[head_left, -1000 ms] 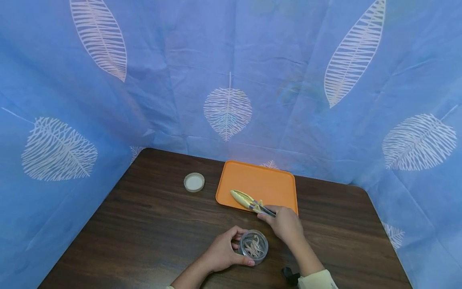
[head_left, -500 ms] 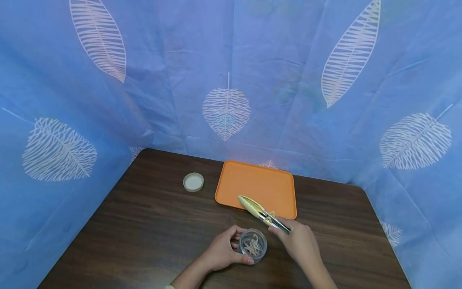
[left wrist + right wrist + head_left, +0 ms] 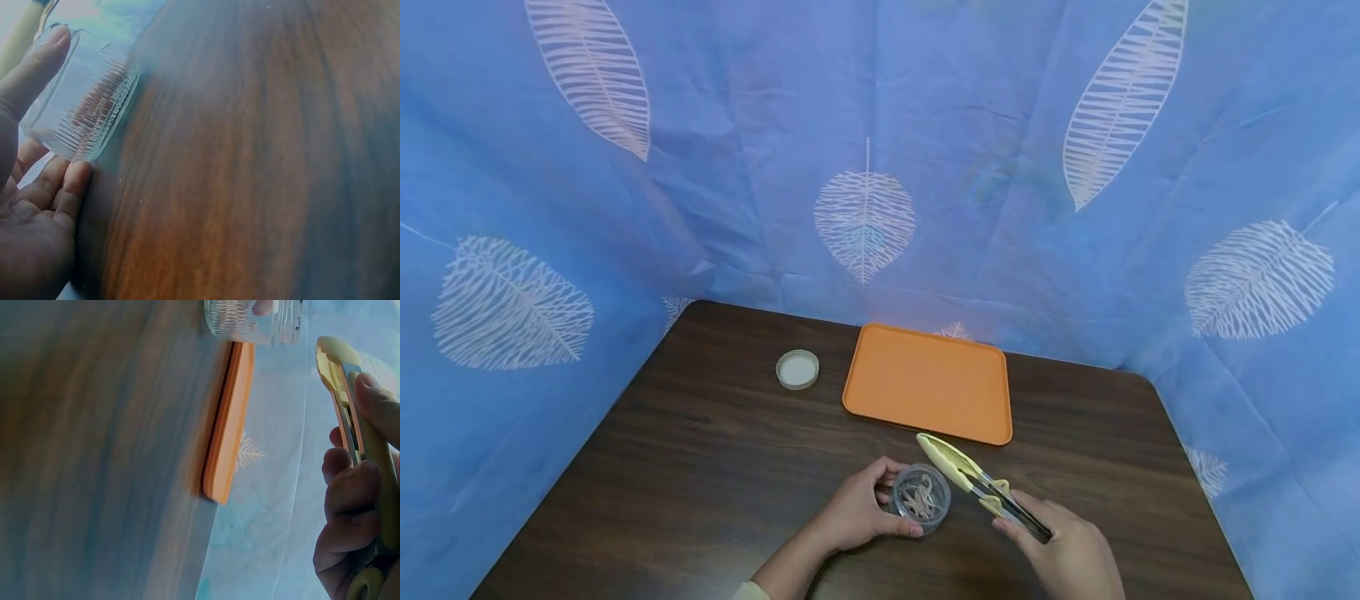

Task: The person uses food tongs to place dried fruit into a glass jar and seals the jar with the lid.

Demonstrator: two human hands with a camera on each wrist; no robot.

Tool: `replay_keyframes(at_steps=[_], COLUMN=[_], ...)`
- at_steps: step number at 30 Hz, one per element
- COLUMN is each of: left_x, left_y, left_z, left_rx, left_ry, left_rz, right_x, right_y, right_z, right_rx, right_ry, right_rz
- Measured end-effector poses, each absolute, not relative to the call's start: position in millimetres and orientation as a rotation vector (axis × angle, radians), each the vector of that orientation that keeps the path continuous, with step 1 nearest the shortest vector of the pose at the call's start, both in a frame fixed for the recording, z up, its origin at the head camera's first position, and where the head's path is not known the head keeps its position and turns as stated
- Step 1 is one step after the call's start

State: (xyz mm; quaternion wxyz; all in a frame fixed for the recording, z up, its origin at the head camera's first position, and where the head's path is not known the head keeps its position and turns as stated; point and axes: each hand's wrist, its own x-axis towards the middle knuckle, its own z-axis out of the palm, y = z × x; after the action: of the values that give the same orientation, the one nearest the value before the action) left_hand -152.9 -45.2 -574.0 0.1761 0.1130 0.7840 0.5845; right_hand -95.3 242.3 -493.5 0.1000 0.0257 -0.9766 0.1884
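Observation:
A clear jar [image 3: 936,524] stands on the table, and my left hand [image 3: 856,510] grips it between thumb and fingers. Pale tangled strands [image 3: 920,500] lie inside it. From the left wrist view, the thumb crosses the ribbed glass wall of the jar [image 3: 94,119] while the fingers lie near its base. My right hand [image 3: 1070,550] holds a pair of tongs [image 3: 970,477] with pale yellow heads, curled round the handles. The tips of the tongs hang just to the right of the jar, apart from it. In the right wrist view, nothing shows between the heads of the tongs [image 3: 337,369].
An orange tray [image 3: 927,383] lies at the back of the dark wooden table [image 3: 700,467], beyond the jar. To its left rests a round lid [image 3: 797,369] with a white inside. A blue cloth [image 3: 745,167] with white leaf prints surrounds the table.
My right hand has drawn the tongs back from over the tray, toward me and to the right, to beside the jar. My left hand keeps its hold on the jar.

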Motion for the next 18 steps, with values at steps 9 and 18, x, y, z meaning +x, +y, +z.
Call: replay_keyframes(at_steps=[9,18], left_x=[-153,-151], left_y=[-47,-45], left_z=[-571,-570], left_rx=[0.320,0.318], left_ry=[2.228,2.251], left_rz=[1.657,1.622], right_x=[-80,-82], right_y=[251,255], right_z=[-506,-498], right_rx=[0.178,-0.034], right_ry=[-2.746,-2.927], right_rz=[0.495,0.644])
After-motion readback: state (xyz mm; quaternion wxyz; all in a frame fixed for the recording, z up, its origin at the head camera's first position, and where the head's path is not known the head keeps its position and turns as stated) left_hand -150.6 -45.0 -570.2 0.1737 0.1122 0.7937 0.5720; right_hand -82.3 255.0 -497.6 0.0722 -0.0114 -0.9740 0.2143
